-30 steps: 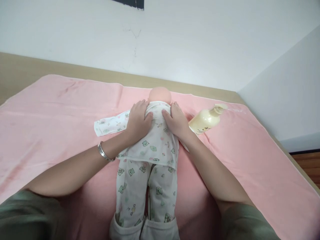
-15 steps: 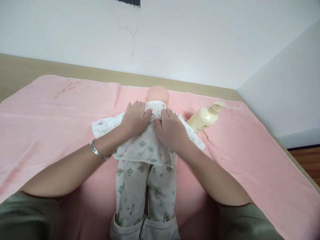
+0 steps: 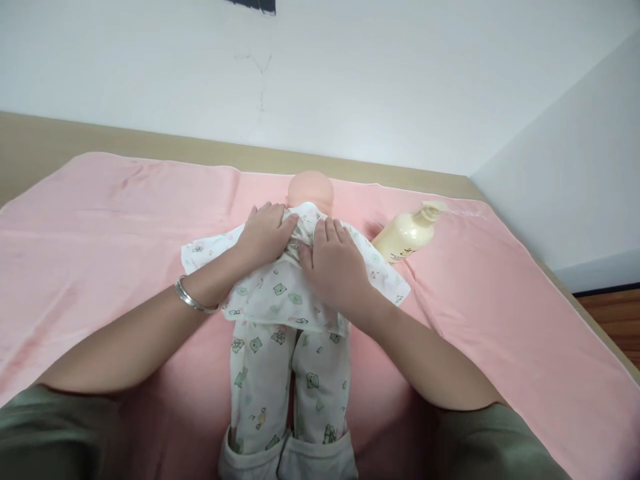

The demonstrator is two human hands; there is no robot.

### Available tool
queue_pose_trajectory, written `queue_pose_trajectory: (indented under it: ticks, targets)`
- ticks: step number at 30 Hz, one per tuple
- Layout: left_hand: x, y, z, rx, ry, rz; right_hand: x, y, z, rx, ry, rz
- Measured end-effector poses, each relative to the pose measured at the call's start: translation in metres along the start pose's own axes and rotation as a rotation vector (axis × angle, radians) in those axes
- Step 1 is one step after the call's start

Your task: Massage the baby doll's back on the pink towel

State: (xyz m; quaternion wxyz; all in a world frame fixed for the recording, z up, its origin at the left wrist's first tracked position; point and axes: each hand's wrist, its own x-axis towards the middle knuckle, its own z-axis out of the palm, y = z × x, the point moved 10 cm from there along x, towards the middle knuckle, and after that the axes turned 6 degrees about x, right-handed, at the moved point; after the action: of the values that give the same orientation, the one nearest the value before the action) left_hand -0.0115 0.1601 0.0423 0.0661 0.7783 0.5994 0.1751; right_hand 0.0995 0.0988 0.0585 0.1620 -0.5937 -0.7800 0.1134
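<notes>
Pale walls [image 3: 350, 87] rise beyond the hands, above a wooden surface [image 3: 150, 143] whose pink sheet [image 3: 125, 227] spreads under and around the grip. Directly below both palms is a doll [image 3: 310, 189], seemingly face down, its smooth head just past the fingertips and its printed trousers [image 3: 265, 373] running back between the forearms. Pressure from the thumbs could ruck the white shirt [image 3: 280, 293] further or drag the doll askew, since the cloth is loose and already creased between them. A sideways swing of the right forearm might also knock the pump bottle [image 3: 410, 233], which leans just beyond the right hand's outer side. Left hand [image 3: 267, 237] and right hand [image 3: 337, 267] rest palm down on the shirt's upper part, fingers nearly together and extended, thumbs angled inward and apart; neither closes around anything. How hard they press, I cannot tell.
</notes>
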Motion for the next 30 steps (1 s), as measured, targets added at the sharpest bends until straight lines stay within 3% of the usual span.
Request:
queue_pose_trajectory:
  ticks: [5,7,10,13,16,19,25,27,30]
  targets:
    - [-0.045,0.044,-0.003,0.049,0.073,0.041,0.040,0.043,-0.005,0.134,-0.035,0.103]
    - [-0.056,0.051,0.000,0.023,0.066,0.037,0.046,0.052,-0.004,0.133,-0.040,0.135]
    - [-0.047,0.042,0.004,-0.010,0.039,0.034,0.032,0.037,-0.004,0.017,-0.017,0.115]
    - [-0.020,0.021,0.005,-0.030,0.021,0.076,-0.001,0.004,0.002,-0.077,-0.027,0.036]
    - [0.001,-0.004,0.007,-0.124,-0.015,-0.015,-0.021,-0.020,0.006,-0.069,-0.057,-0.062]
    - [-0.007,0.002,0.003,-0.109,0.020,-0.041,-0.010,-0.010,0.004,0.021,-0.063,-0.063]
    - [-0.059,0.054,-0.003,-0.059,0.052,0.096,0.044,0.048,-0.003,0.145,-0.014,0.094]
    - [-0.058,0.053,-0.002,-0.079,0.022,0.091,0.043,0.046,-0.002,0.103,0.003,0.080]
    - [-0.036,0.033,0.001,-0.097,-0.011,0.035,0.020,0.024,-0.001,0.012,0.036,0.040]
